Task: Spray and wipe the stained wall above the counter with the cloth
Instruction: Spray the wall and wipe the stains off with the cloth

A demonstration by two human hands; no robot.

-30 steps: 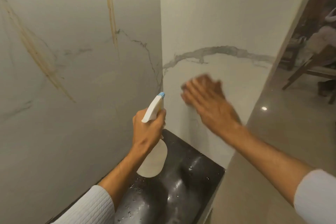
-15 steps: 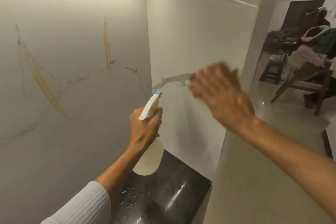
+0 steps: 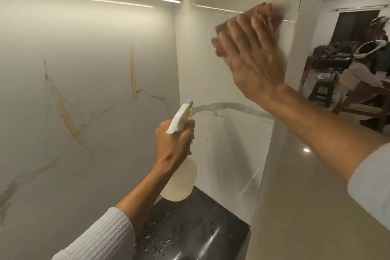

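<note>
Brown cloth [image 3: 261,13] under the flat right grip [image 3: 253,59] has swept up to the top of the wall [image 3: 221,74]. Below, the left grip [image 3: 175,145] clasps the spray bottle [image 3: 182,177]; streaks [image 3: 133,74] beside it await wiping.

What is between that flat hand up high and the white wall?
A brownish cloth, pressed flat to the wall by the right hand; its edges show past the fingertips in the head view.
</note>
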